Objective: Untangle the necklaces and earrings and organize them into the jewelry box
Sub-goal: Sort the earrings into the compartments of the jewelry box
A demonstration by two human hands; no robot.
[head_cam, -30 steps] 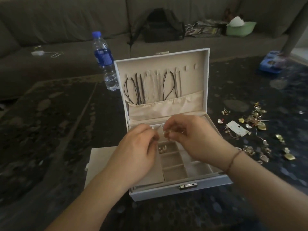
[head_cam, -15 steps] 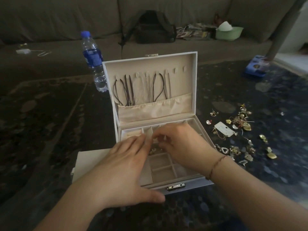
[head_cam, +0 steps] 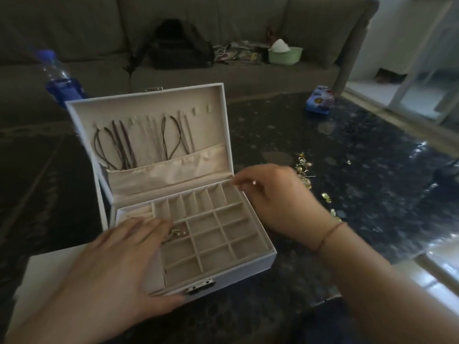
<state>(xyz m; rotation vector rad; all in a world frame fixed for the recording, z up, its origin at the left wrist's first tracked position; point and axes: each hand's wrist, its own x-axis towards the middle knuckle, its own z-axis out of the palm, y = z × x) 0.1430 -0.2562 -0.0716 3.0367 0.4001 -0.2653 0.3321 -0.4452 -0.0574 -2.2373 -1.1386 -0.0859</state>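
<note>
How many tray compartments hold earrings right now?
1: one compartment left of centre in the jewelry box tray holds small gold earrings, at the left hand fingertips. That hand covers the tray's left part, so more may be hidden.

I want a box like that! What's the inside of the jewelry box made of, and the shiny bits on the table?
The jewelry box lining looks like soft velvety fabric: matte beige, no glare. Its outer shell looks smooth and white, maybe faux leather. The loose earrings seem gold-toned metal, since they glint; too blurry to be sure.
</note>
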